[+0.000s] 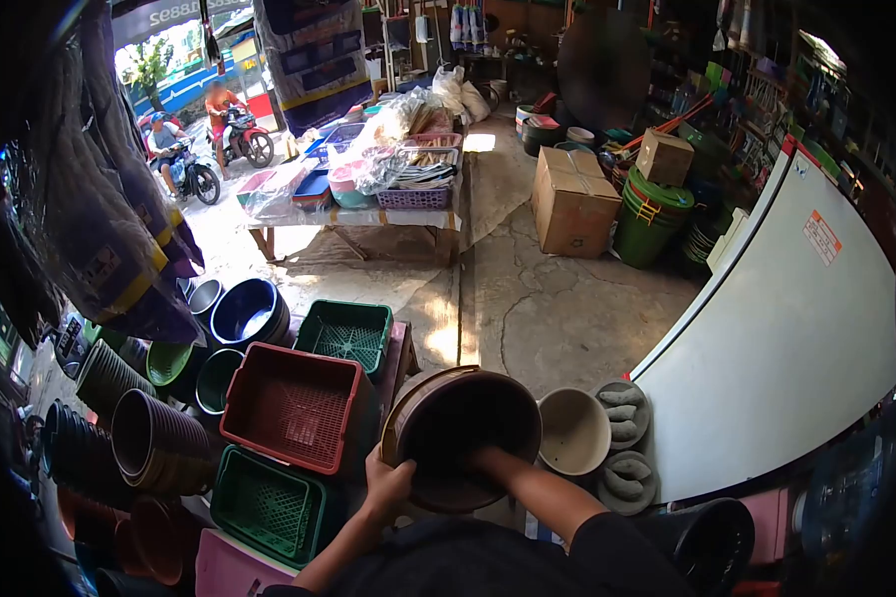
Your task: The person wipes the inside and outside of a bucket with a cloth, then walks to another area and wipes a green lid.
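Observation:
A dark brown bucket stands tilted in front of me, its mouth facing up toward me and a tan band along its left rim. My left hand is closed on the near left edge of this bucket. Reaching in over the near right rim, my right hand is inside the bucket, where dark shadow hides its fingers. Just right of the bucket is a cream pot. To its left lie a red plastic basket and a green basket.
Stone mortars with pestles sit at right, beside a large white panel. Stacked pots fill the left. Ahead are a goods table, a cardboard box and a green bin. Two people with motorbikes are outside.

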A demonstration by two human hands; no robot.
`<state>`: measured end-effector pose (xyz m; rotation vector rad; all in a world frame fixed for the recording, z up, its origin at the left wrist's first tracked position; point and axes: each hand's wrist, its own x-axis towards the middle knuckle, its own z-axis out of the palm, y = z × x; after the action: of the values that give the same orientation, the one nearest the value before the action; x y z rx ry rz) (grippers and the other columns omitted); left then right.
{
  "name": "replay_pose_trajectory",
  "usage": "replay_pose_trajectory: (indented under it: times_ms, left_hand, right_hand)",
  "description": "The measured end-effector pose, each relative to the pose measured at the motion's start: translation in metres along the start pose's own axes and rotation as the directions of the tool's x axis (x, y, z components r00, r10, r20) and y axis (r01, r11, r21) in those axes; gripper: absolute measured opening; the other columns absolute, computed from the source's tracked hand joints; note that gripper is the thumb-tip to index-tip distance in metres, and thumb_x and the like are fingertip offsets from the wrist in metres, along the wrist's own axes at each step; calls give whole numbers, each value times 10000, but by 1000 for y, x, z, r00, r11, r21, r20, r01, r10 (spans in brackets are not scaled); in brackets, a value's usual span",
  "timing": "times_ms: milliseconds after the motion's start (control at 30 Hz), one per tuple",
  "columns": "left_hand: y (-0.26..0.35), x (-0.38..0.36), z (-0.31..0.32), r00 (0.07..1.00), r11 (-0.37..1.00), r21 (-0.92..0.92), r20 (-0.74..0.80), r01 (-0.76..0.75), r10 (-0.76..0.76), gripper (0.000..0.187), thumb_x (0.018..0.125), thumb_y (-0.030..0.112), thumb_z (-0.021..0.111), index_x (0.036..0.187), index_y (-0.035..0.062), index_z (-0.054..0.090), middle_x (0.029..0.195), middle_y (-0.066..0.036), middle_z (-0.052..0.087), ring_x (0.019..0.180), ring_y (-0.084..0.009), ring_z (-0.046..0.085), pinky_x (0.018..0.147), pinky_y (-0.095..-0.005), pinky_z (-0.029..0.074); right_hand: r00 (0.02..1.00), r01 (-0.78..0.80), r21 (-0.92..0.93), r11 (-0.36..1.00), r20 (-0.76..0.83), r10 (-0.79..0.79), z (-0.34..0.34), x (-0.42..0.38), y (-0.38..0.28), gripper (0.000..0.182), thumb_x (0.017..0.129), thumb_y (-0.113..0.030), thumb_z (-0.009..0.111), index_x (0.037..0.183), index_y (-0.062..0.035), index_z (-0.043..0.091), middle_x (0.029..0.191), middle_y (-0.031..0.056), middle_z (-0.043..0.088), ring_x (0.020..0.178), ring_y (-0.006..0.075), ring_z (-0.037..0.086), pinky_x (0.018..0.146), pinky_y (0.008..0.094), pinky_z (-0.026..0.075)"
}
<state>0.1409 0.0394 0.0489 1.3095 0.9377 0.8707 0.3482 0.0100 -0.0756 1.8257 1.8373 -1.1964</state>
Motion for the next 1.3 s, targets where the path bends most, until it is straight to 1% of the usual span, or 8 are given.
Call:
replay_pose_trajectory:
  times_ms: [100,167,500,933,1067,1133,1267,1300]
  left_hand:
    - [6,-2,4,1000,999,-39,-9,21,-21,368,716,-47,567,1082,-36,610,938,-38,656,848,-134,624,778,-268,496]
    - [21,-5,5,992,982,-142,-8,126,-129,377,717,-53,563,1091,-28,606,945,-44,659,837,-150,634,775,-281,511]
    - [17,-4,-8,994,974,-216,-64,74,-89,370,719,-61,554,1083,-13,598,946,-49,657,829,-143,639,758,-278,518]
    - [-9,10,-10,998,998,22,-2,56,-56,380,715,-80,537,1085,-28,606,963,-56,655,862,-143,631,792,-279,507]
    - [0,13,-11,999,998,-52,-25,38,-40,376,709,-70,546,1075,-18,615,959,-51,654,853,-138,621,782,-276,500]
    - [9,9,-7,996,1000,4,-84,-24,24,340,719,-47,572,1057,-38,608,918,-46,650,842,-135,616,763,-271,491]
    - [4,1,5,995,994,59,-32,-93,95,323,724,-39,579,1045,-35,613,918,-42,653,844,-124,610,760,-265,489]
    - [1,-2,8,997,996,49,-29,-69,71,315,725,-36,583,1038,-33,613,909,-37,650,835,-120,608,756,-263,487]
  right_hand:
    - [1000,9,44,999,-20,-8,-9,-1,-7,513,972,-443,508,1362,-114,569,1390,158,552,1281,268,525,1093,398,383]
    - [999,14,64,998,-36,-12,-19,-3,-10,516,971,-446,505,1361,-115,569,1390,159,552,1284,272,523,1095,400,381]
    - [994,101,124,987,-49,-96,-38,10,-34,527,968,-463,491,1355,-115,573,1388,163,552,1295,294,513,1101,410,372]
    - [998,62,223,973,1,-64,-99,-19,-30,522,989,-432,449,1384,-103,540,1428,151,516,1323,298,484,1132,419,333]
    - [999,38,251,967,22,-45,-74,-26,-36,519,998,-418,433,1396,-98,526,1444,146,502,1333,298,473,1144,421,317]
    - [999,30,266,963,33,-41,-62,-26,-45,517,1003,-411,426,1402,-95,520,1453,143,495,1338,298,468,1150,423,310]
    - [999,8,283,959,48,-22,-20,-10,-44,515,1010,-401,414,1411,-91,509,1465,139,484,1346,298,460,1159,425,298]
    - [990,129,478,869,-107,-89,12,32,-35,517,1013,-409,409,1414,-97,503,1454,133,493,1333,295,467,1139,428,323]
